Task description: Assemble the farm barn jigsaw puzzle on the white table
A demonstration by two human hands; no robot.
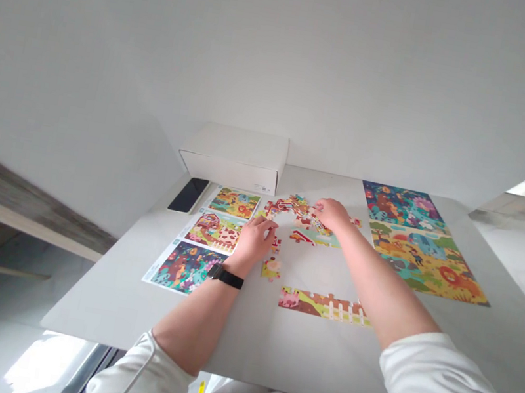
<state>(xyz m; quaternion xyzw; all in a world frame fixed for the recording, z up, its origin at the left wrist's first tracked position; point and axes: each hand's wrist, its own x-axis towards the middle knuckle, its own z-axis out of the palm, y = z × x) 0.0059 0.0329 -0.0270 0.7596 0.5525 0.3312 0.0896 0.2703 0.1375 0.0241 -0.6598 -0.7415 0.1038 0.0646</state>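
Note:
Loose jigsaw pieces point(285, 205) lie in a heap near the back middle of the table. Over the right side of this heap is my right hand point(332, 215), its fingertips closed on a puzzle piece that they mostly cover. My left hand point(255, 242), with a black watch on the wrist, rests beside the heap's left side; its fingers are curved and a little apart, with no piece visible in them. Joined pieces form a bottom strip with a white fence point(325, 306). Just right of my left hand stands a short column of pieces point(272, 268). Another strip point(306, 236) lies below the heap.
A reference sheet with three small pictures point(212, 232) lies on the left, beside a phone point(188, 195). Behind them a white box point(234, 155) stands against the wall. Two assembled puzzles, one dark point(403, 207) and one yellow point(426, 262), lie on the right.

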